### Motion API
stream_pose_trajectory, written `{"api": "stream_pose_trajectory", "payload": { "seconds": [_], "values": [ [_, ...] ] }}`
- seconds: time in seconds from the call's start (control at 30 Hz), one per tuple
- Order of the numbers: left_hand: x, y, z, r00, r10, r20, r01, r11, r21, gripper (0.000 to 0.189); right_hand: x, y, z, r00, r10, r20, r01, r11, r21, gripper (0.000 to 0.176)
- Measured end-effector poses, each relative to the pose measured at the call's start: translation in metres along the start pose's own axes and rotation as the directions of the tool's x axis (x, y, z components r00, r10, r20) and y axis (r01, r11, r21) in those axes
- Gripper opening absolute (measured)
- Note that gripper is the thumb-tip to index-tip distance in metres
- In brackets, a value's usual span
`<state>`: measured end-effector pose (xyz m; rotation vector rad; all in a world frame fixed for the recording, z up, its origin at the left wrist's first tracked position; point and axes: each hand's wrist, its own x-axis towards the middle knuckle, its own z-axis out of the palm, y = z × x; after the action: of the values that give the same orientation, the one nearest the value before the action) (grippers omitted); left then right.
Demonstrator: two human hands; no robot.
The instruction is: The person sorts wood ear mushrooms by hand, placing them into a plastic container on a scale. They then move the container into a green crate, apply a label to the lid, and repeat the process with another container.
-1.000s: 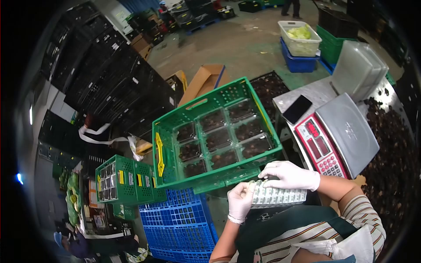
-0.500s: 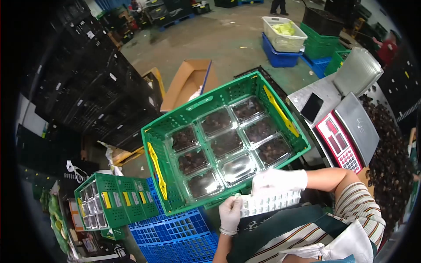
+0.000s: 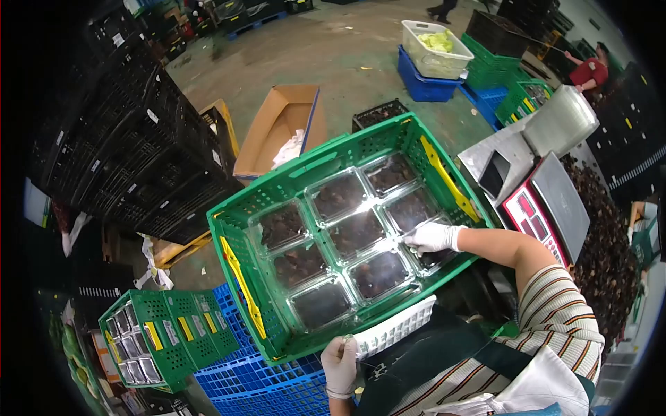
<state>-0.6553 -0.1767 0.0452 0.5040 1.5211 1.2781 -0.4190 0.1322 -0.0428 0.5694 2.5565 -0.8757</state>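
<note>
A green crate [image 3: 277, 350] with yellow handles stands in front of me, holding several clear plastic punnets [image 3: 378, 274] with dark, crumpled contents. Gloved in white, my left hand [image 3: 340, 367] pinches the left end of a white sheet of stickers [image 3: 395, 331] with rows of small green marks, just outside the crate's near edge. My right hand [image 3: 437, 237], also gloved, reaches over the crate's right side. Its fingers are drawn together and point down at the lids of the right-hand punnets; whatever they hold is hidden.
To the right are a red-and-white scale [image 3: 538, 218], a phone [image 3: 494, 173], stacked clear lids [image 3: 562, 121] and a dark loose heap [image 3: 610, 243]. A cardboard box [image 3: 267, 132] lies beyond the crate. Black crates [image 3: 152, 152] and smaller green crates [image 3: 163, 340] stand left. People are farther off.
My right hand has moved from the sticker sheet up and over the right-hand punnets. My left hand still holds the sheet, now lower and tilted. The view has shifted slightly.
</note>
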Motion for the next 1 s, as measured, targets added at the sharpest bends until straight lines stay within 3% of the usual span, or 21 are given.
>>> {"api": "stream_pose_trajectory", "payload": {
  "seconds": [0.1,0.13,0.17,0.23,0.3,0.37,0.43,0.47,0.5,0.57,0.6,0.67,0.7,0.73,0.77,0.83,0.9,0.93,0.97,1.0],
  "values": [
    [-0.002,0.006,0.008,0.999,-0.02,-0.027,0.019,0.999,-0.037,0.013,0.003,0.01,-0.019,0.96,0.0,-0.282,-0.072,0.967,-0.243,0.039],
    [-0.002,0.008,0.011,0.999,-0.039,-0.029,0.037,0.998,-0.055,0.013,0.007,0.022,-0.023,0.927,0.011,-0.374,-0.095,0.973,-0.209,0.04],
    [-0.001,0.01,0.014,0.998,-0.057,-0.029,0.054,0.996,-0.074,0.013,0.018,0.039,-0.021,0.921,0.104,-0.377,-0.163,0.978,-0.129,0.036],
    [0.003,0.013,0.023,0.998,-0.049,-0.042,0.043,0.99,-0.134,0.013,0.034,0.054,-0.027,0.938,0.143,-0.314,-0.168,0.984,-0.055,0.028],
    [0.008,0.016,0.031,0.998,-0.041,-0.055,0.033,0.989,-0.144,0.014,0.049,0.062,-0.026,0.954,0.107,-0.279,-0.122,0.992,-0.036,0.024],
    [0.015,0.02,0.039,0.997,-0.032,-0.071,0.024,0.994,-0.107,0.015,0.062,0.066,-0.02,0.949,0.222,-0.223,-0.248,0.964,-0.096,0.021],
    [0.028,0.028,0.055,0.993,0.011,-0.119,-0.021,0.996,-0.081,0.018,0.058,0.057,-0.033,0.903,0.325,-0.28,-0.354,0.933,-0.06,0.022],
    [0.034,0.032,0.062,0.989,0.03,-0.144,-0.04,0.997,-0.065,0.019,0.061,0.067,-0.029,0.855,0.245,-0.457,-0.317,0.944,-0.088,0.028],
    [0.04,0.033,0.065,0.989,0.037,-0.145,-0.04,0.999,-0.022,0.02,0.06,0.064,-0.035,0.839,0.233,-0.491,-0.306,0.95,-0.071,0.03],
    [0.055,0.023,0.069,0.976,0.173,-0.132,-0.148,0.972,0.18,0.018,0.053,0.027,-0.049,0.874,0.235,-0.424,-0.113,0.949,0.294,0.03],
    [0.061,0.021,0.073,0.977,0.172,-0.127,-0.143,0.967,0.212,0.018,0.043,-0.009,-0.069,0.964,0.165,-0.208,-0.004,0.793,0.61,0.031],
    [0.075,0.022,0.08,0.978,0.181,-0.102,-0.148,0.952,0.267,0.017,0.026,-0.061,-0.081,0.987,-0.014,-0.161,0.103,0.823,0.559,0.037],
    [0.077,0.025,0.084,0.98,0.178,-0.086,-0.145,0.943,0.3,0.017,0.017,-0.082,-0.087,0.975,-0.131,-0.182,0.211,0.81,0.548,0.036],
    [0.078,0.031,0.088,0.982,0.177,-0.064,-0.146,0.933,0.329,0.017,0.02,-0.084,-0.083,0.909,-0.342,-0.238,0.417,0.745,0.521,0.034],
    [0.082,0.035,0.092,0.984,0.177,-0.038,-0.152,0.922,0.357,0.017,0.018,-0.09,-0.079,0.872,-0.398,-0.285,0.487,0.638,0.597,0.027],
    [0.085,0.03,0.093,0.981,0.193,0.009,-0.182,0.91,0.373,0.016,0.026,-0.087,-0.066,0.833,-0.484,-0.269,0.543,0.617,0.569,0.021],
    [0.088,0.027,0.094,0.981,0.193,0.007,-0.184,0.925,0.332,0.014,0.031,-0.082,-0.065,0.897,-0.327,-0.298,0.441,0.617,0.651,0.019],
    [0.088,0.034,0.094,0.986,0.168,0.023,-0.163,0.902,0.4,0.012,0.034,-0.078,-0.063,0.92,-0.251,-0.301,0.392,0.602,0.695,0.019],
    [0.088,0.034,0.094,0.984,0.177,0.035,-0.177,0.903,0.391,0.012,0.059,-0.047,-0.038,0.924,-0.076,-0.376,0.243,0.873,0.423,0.017],
    [0.087,0.033,0.094,0.982,0.186,0.044,-0.189,0.904,0.383,0.012,0.067,-0.024,-0.052,0.912,0.015,-0.409,0.168,0.898,0.407,0.018]
  ]
}}
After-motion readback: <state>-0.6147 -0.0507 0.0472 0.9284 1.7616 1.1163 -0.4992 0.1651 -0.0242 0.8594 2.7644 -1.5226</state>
